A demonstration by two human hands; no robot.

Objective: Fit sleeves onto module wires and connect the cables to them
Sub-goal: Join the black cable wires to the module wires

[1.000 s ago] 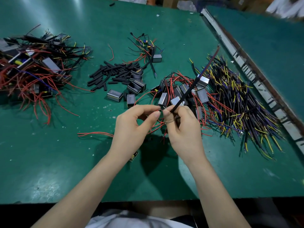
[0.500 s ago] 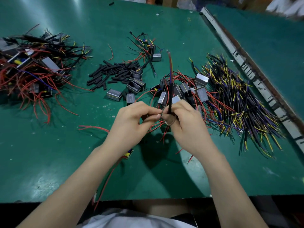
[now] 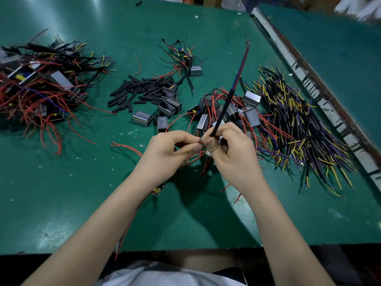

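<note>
My right hand [image 3: 231, 149] grips a black cable [image 3: 226, 104] that slants up and to the right, its red and blue inner wires bare at the far tip. My left hand [image 3: 171, 149] pinches a thin red module wire right at the cable's lower end, fingertips of both hands touching. Red wires [image 3: 127, 146] trail left and down from under my hands. A small module board [image 3: 158, 189] hangs under my left wrist, mostly hidden. Loose black sleeves [image 3: 142, 89] lie in a heap beyond my hands.
Grey boxed modules with red wires [image 3: 228, 114] crowd just past my hands. A big pile of black cables with yellow and purple ends [image 3: 305, 133] fills the right. Finished assemblies [image 3: 43, 87] are heaped at far left. A metal strip [image 3: 309, 85] edges the table's right side.
The black cable swung from leaning right to upright, then back to leaning right. Both hands stayed together at its lower end, and the red wires on the left shifted slightly.
</note>
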